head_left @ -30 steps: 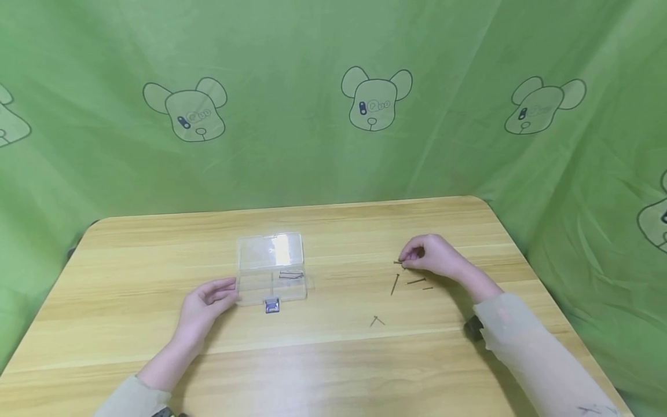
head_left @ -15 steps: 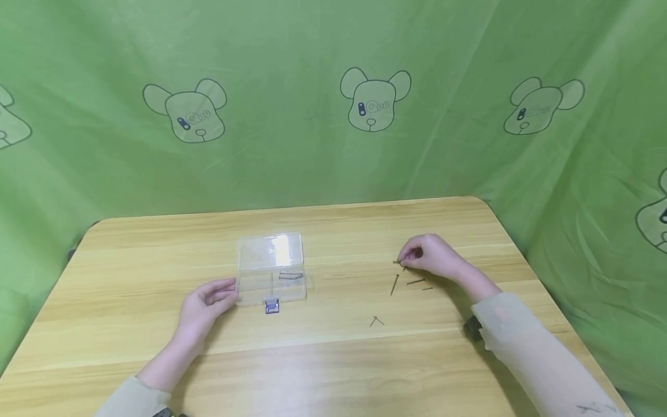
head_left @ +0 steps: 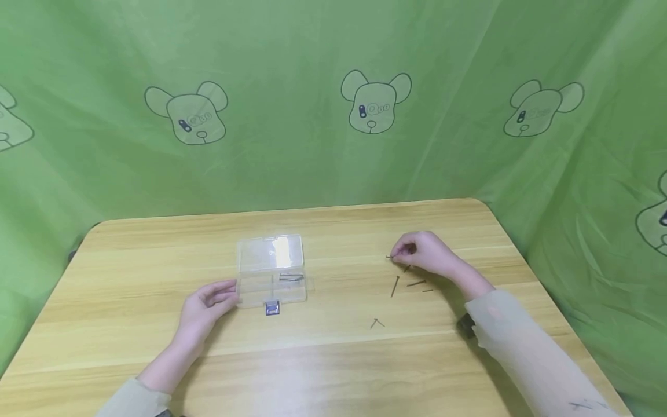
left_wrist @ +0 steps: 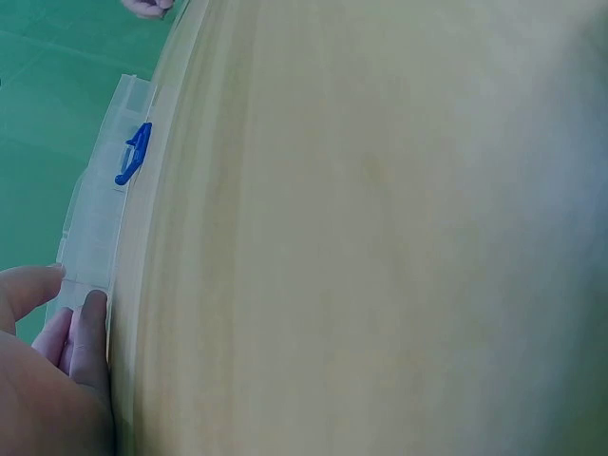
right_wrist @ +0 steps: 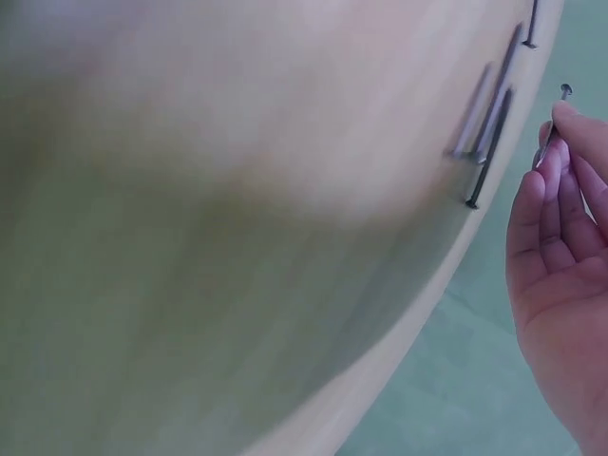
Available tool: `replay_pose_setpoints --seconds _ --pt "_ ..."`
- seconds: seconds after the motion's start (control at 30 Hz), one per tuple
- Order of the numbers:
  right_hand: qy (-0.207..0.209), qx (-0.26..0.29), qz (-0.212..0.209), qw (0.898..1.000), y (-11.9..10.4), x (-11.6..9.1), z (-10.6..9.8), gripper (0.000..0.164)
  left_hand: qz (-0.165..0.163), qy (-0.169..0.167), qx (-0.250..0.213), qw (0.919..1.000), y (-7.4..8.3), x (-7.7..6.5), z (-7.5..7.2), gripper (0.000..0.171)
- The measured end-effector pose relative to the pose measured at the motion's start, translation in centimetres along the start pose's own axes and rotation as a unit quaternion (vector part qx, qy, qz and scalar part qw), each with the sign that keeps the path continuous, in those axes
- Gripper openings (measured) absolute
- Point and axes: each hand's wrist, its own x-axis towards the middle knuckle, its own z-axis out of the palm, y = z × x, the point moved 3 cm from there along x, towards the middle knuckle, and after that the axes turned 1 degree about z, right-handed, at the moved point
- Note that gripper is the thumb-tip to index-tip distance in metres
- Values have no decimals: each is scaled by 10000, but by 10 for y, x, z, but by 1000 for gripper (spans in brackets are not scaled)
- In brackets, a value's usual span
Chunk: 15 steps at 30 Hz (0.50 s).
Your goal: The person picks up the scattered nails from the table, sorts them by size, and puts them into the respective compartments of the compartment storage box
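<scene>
A clear plastic box (head_left: 255, 298) with a blue latch (head_left: 272, 307) stands with its lid (head_left: 255, 255) up. Several nails (head_left: 290, 277) lie in its right compartment. My left hand (head_left: 200, 313) rests its fingertips and thumb against the box's left wall, fingers fairly straight. To the right, my right hand (head_left: 424, 253) pinches a nail (right_wrist: 566, 92) between thumb and fingers, its head sticking out past the thumb. Loose nails lie below that hand, including a long nail (head_left: 395, 286), a nail (head_left: 416, 283) beside it and a shorter nail (head_left: 428, 290).
Two small crossed nails (head_left: 377, 322) lie on the wooden table (head_left: 333, 370), nearer the front. Another nail (head_left: 407, 268) lies right under the right hand. A green curtain (head_left: 292, 162) with bear-head prints hangs behind the table and along its right side.
My right hand has shifted slightly left and away from me with the nail pinched, uncovering more of a nail beneath it. My left hand and the box have stayed in place.
</scene>
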Motion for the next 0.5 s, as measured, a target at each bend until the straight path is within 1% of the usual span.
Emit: replay_pose_setpoints --seconds 0.23,0.5 --pt "22 140 -153 9998 -18 13 6 9 14 10 64 10000 0 0 0 51" --pt "-6 269 -499 9984 -46 30 17 8 17 26 17 10000 -2 1 0 51"
